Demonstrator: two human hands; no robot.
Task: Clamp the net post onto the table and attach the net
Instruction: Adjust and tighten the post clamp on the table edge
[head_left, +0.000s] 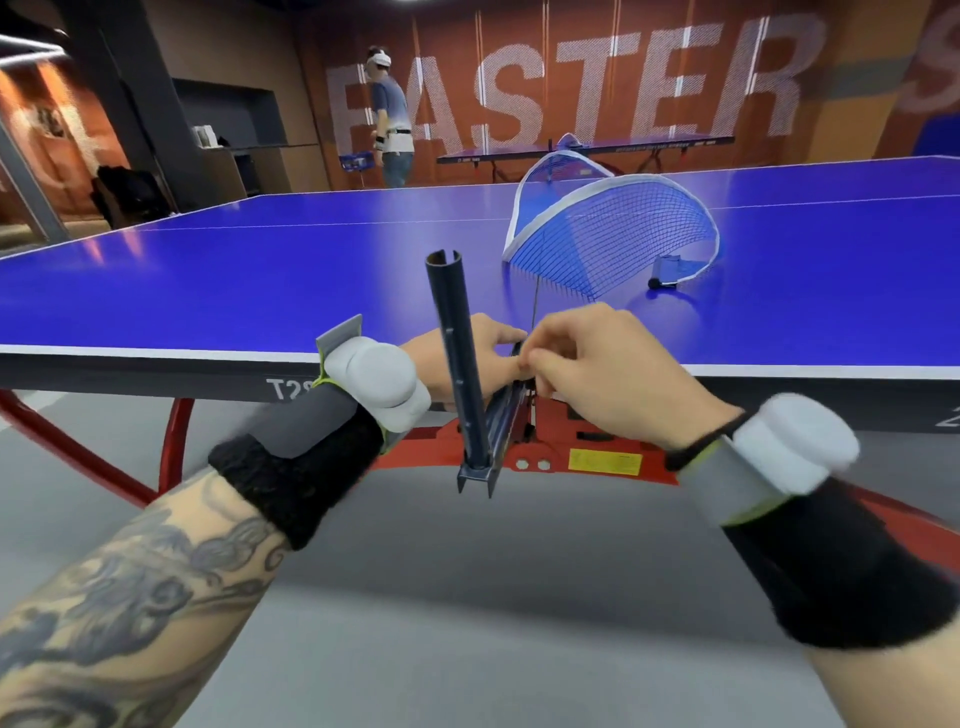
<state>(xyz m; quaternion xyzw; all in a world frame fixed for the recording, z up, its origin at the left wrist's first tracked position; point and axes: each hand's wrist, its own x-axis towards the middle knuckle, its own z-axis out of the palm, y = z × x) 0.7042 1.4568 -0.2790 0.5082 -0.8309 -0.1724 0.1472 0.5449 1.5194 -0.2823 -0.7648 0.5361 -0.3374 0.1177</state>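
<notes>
A black tubular net post (451, 332) stands tilted at the near edge of the blue table (260, 291), its clamp bracket (480, 475) hanging below the edge. My left hand (462, 358) is behind the post, gripping the clamp part at the table edge. My right hand (597, 364) pinches a thin dark net cord (535, 304) against the clamp. The cord runs up to the blue net (608, 239) with white tape, lying curled on the table. A second post end (662, 275) lies under the net's far side.
The table's red frame (597, 457) with a yellow label sits below the edge. Another person (392, 119) stands at the back left, next to a ball basket (356, 161). A second table (587, 148) stands by the far wall. Grey floor lies beneath me.
</notes>
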